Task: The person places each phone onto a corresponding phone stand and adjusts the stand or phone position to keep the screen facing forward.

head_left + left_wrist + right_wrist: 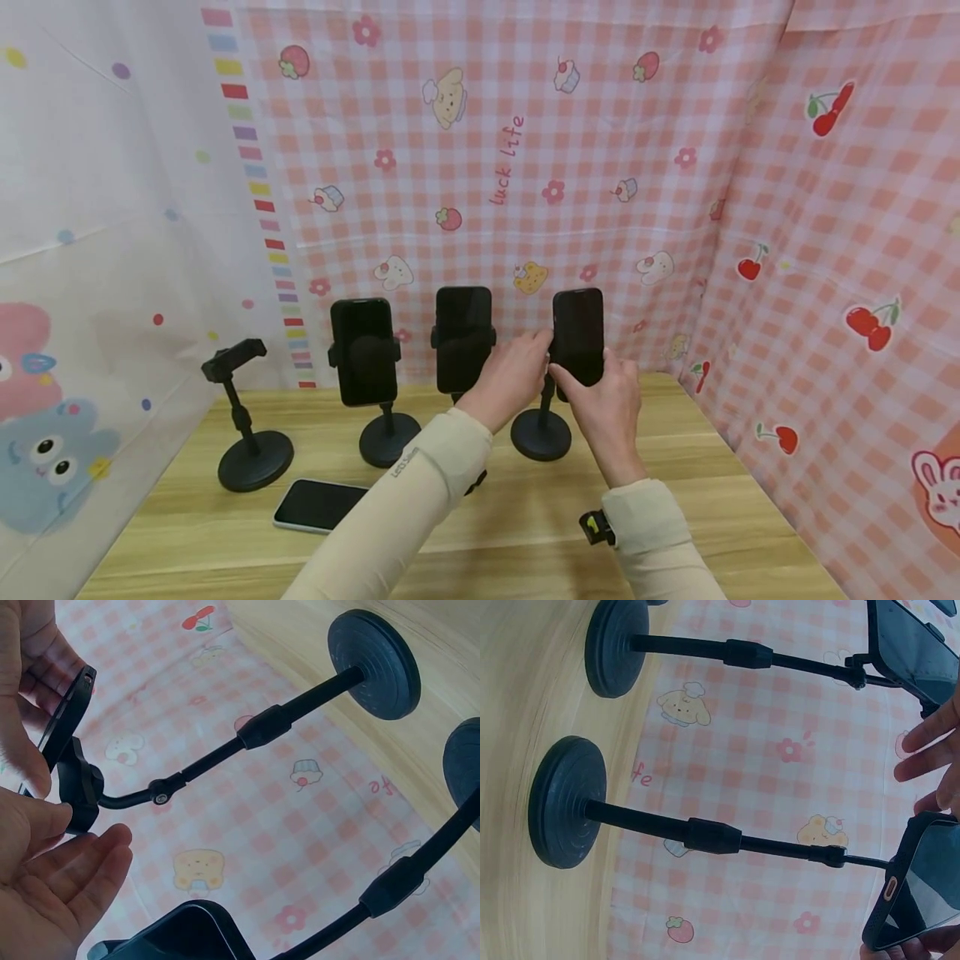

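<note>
While left hand (517, 367) steadies black clamp stand (542, 433) with relaxed fingers, right hand (609, 400) pinches black slab smartphone (578, 335) in clamp.

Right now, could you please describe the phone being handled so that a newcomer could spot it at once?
On the wooden table, four black stands line up before the pink checked curtain. The phone sits upright on the rightmost stand. It alone has both hands on it: left hand, right hand.
</note>
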`<state>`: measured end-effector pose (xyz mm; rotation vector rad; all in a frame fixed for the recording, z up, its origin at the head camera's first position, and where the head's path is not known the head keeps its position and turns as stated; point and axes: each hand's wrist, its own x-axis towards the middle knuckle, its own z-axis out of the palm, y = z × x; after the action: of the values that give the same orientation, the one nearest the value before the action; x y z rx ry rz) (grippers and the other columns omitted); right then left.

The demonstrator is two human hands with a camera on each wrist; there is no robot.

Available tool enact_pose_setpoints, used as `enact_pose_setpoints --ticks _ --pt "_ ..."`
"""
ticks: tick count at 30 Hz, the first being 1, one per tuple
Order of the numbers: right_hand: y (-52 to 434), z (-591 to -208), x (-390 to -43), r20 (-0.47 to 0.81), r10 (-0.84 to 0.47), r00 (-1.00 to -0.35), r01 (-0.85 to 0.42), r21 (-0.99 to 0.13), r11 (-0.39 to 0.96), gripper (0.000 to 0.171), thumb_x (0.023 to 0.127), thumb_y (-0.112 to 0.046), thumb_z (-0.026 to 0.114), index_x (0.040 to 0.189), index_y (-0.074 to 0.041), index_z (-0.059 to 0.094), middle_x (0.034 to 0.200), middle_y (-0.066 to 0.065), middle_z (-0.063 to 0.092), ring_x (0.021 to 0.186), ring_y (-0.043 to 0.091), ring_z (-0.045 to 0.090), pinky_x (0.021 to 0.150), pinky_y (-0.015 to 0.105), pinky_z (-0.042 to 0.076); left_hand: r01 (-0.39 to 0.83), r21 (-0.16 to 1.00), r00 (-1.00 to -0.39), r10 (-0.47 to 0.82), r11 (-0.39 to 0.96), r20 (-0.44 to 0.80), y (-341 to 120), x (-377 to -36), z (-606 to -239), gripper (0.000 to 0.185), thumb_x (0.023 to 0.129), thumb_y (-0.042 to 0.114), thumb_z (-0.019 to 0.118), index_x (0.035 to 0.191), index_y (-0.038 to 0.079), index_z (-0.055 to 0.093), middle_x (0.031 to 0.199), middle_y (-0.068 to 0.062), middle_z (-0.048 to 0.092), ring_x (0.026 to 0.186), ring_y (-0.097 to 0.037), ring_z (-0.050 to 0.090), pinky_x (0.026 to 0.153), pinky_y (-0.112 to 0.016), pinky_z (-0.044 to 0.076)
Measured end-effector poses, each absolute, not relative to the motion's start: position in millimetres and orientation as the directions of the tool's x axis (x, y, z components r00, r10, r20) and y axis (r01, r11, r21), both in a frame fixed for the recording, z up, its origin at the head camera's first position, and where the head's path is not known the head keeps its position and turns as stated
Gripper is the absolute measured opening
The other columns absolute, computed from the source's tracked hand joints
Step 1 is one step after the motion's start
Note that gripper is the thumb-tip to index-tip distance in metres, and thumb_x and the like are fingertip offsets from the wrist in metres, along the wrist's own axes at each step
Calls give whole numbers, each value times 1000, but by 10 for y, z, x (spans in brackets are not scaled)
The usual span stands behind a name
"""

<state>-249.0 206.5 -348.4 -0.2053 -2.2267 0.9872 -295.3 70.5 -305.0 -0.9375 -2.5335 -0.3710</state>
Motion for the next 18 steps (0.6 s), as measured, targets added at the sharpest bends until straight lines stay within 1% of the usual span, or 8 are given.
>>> enact_pose_setpoints --ticks 4,9,12,14,18 --pt "2059 -3505 -2495 530 405 -745 -143 -720 679 74 80 -47 81 129 3 58 105 19 51 95 33 46 75 45 40 665 123 -696 552 737 460 723 -2979 -3042 16 99 14 62 114 8 60 95 -4 65 79 -18 65 65 -29 53" --pt "2059 -3532 -2519 516 447 -731 -152 -761 631 70 78 -47 83 123 1 61 104 18 53 94 32 49 75 47 41 662 140 -706 552 736 444 741 -3013 -3020 19 97 15 66 114 8 61 97 -4 67 83 -17 66 68 -30 54" --pt "2073 -3561 -2538 498 471 -728 -144 -783 605 70 76 -49 83 122 0 62 105 18 55 95 32 50 77 48 41 662 137 -706 551 737 445 751 -3029 -3028 19 96 16 68 112 9 62 98 -4 68 83 -17 66 70 -30 55" --pt "2086 -3580 -2553 485 481 -730 -142 -796 588 71 75 -51 83 121 -2 63 106 17 55 96 32 51 79 48 41 664 127 -700 554 737 451 760 -3044 -3038 20 95 16 68 112 9 63 98 -4 69 83 -17 67 70 -30 55" --pt "2115 -3608 -2579 466 491 -736 -148 -818 555 68 74 -53 84 118 -4 66 103 15 57 94 30 52 79 44 40 669 97 -685 561 737 464 776 -3070 -3056 21 94 18 69 112 9 62 98 -4 70 82 -17 67 69 -30 56"
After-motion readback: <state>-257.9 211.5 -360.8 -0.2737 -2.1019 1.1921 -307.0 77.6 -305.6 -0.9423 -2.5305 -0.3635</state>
